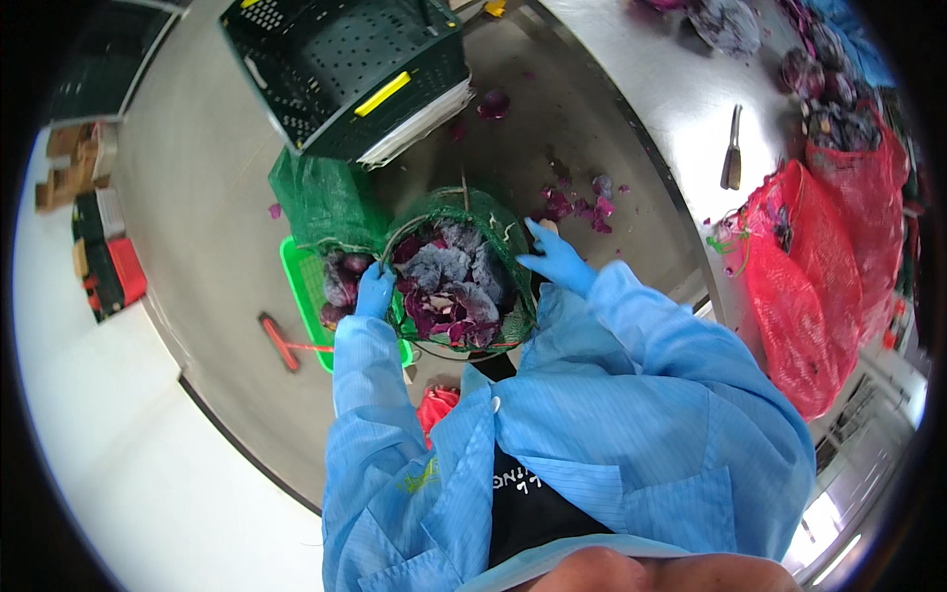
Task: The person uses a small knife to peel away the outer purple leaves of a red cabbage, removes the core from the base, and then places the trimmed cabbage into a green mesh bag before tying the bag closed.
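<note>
A green mesh bag (pixel 484 207), held wide by a wire hoop, stands in front of me. Loose red cabbage leaves (pixel 451 277) fill its mouth. My left hand (pixel 376 291), in a blue glove, grips the hoop at the bag's left side. My right hand (pixel 558 259), also gloved, is at the right side of the bag with its fingers apart and nothing held. Whether its fingertips touch the mesh, I cannot tell. Beside my left hand, whole red cabbages (pixel 342 285) lie in a bright green plastic basket (pixel 300 285), partly under another green mesh bag (pixel 325 200).
A dark green crate (pixel 333 74) with yellow handles stands ahead. Cabbage scraps (pixel 584 207) litter the floor. To the right, a steel table (pixel 681 96) bears a knife (pixel 731 159), red cabbages (pixel 803 74) and red mesh bags (pixel 806 274). A red-handled floor tool (pixel 281 344) lies left.
</note>
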{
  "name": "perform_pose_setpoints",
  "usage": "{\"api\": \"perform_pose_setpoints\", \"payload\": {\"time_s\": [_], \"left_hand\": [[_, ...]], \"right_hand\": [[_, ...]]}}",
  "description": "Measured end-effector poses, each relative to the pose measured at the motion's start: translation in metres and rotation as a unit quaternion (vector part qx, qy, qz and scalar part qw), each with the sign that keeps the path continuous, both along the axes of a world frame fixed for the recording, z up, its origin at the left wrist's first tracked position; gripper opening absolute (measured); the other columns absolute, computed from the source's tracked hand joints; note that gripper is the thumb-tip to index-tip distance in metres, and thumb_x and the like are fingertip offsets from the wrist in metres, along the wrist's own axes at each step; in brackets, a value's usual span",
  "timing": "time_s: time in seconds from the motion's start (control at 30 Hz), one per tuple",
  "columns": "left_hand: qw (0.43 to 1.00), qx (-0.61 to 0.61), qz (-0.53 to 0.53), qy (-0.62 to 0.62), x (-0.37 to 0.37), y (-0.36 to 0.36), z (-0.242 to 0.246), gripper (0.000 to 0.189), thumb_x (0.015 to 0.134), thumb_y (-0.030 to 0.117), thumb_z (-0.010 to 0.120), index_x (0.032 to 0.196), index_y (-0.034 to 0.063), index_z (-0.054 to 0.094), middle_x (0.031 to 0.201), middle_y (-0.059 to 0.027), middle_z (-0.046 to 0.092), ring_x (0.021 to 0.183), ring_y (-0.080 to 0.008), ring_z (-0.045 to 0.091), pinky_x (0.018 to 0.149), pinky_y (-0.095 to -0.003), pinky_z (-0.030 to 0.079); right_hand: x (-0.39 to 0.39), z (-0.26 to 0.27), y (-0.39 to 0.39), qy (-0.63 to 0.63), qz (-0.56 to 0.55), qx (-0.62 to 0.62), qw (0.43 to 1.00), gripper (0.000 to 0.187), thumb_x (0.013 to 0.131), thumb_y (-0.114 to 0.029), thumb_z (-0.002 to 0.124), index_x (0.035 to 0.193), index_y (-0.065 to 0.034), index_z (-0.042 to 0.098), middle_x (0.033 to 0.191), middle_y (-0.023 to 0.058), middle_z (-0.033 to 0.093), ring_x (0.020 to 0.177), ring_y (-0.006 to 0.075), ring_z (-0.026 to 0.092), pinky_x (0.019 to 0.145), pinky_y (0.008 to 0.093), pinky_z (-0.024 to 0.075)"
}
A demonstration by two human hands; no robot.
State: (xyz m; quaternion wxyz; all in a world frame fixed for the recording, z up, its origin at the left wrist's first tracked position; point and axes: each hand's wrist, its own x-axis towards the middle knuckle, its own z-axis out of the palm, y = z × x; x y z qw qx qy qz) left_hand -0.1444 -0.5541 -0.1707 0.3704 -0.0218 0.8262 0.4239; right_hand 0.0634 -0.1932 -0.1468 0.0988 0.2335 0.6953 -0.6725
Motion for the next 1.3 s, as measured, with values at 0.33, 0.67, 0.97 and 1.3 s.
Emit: {"api": "perform_pose_setpoints", "payload": {"time_s": [0.33,0.67,0.97,1.3], "left_hand": [[0.984,0.06,0.083,0.146,0.033,0.002,0.004,0.046,0.097,0.041,0.064,0.111,-0.0031,0.066,0.085,-0.0172,0.069,0.079,-0.0198,0.062,0.075,-0.0359,0.049],[0.979,-0.109,0.009,0.169,0.015,0.018,-0.042,0.06,0.097,0.06,0.051,0.091,0.0023,0.068,0.087,-0.0223,0.067,0.083,-0.0418,0.063,0.076,-0.0476,0.048],[0.99,0.133,0.05,0.005,0.04,0.011,-0.003,0.032,0.091,0.032,0.075,0.102,0.002,0.071,0.085,-0.006,0.068,0.08,-0.013,0.061,0.072,-0.029,0.049],[0.958,-0.219,0.09,0.16,0.141,0.025,0.025,0.027,0.09,0.027,0.069,0.112,0.0096,0.07,0.091,-0.0254,0.07,0.083,-0.0426,0.068,0.073,-0.0478,0.054]], "right_hand": [[-0.11,0.012,-0.037,-0.005,0.113,0.095,0.989,0.043,0.086,-0.015,0.071,0.126,0.0007,0.064,0.114,0.0198,0.069,0.103,0.0278,0.068,0.091,0.037,0.0524],[0.012,0.12,0.013,-0.053,0.061,0.053,0.995,0.03,0.087,0.001,0.061,0.114,-0.0027,0.073,0.108,0.015,0.074,0.099,0.0191,0.07,0.09,0.0299,0.0525],[0.054,0.08,0.072,-0.101,0.172,0.237,0.951,0.029,0.087,-0.008,0.062,0.114,-0.0077,0.072,0.108,0.0146,0.073,0.096,0.0277,0.07,0.085,0.0371,0.0544],[-0.018,0.158,-0.028,-0.005,0.432,0.534,0.727,0.044,0.083,-0.02,0.066,0.126,-0.0167,0.065,0.096,0.0106,0.065,0.088,0.0321,0.065,0.072,0.0465,0.0517]]}}
